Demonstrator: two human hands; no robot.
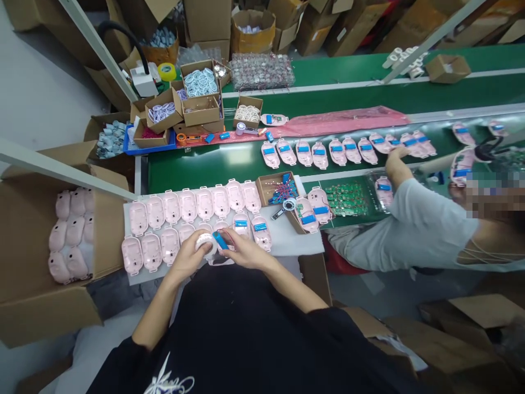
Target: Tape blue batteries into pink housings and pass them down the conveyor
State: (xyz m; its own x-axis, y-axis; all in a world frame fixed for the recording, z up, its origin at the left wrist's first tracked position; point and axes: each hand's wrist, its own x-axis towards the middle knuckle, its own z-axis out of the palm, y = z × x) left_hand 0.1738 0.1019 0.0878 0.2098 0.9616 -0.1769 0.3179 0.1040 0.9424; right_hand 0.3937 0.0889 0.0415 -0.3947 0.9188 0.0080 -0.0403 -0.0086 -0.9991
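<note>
My left hand [186,260] grips a white ring-shaped roll [205,241] that looks like tape. Between the fingers of my right hand [248,253] is a blue cylindrical battery [220,239], right beside the roll; whether they touch I cannot tell. Below and around both hands, pink plastic shells [188,205] lie in rows on a white foam sheet [283,232]. Near my right hand, a pink shell with a blue battery in it [261,229] lies at the end of the front row. My hands partly cover some shells.
A cardboard box of wired blue batteries [262,191] stands behind the shells. Green circuit boards [346,198] lie to its right. Beyond runs a green conveyor [197,175] with filled pink shells. A co-worker's hand [397,158] reaches there. An open carton [109,241] of shells stands left.
</note>
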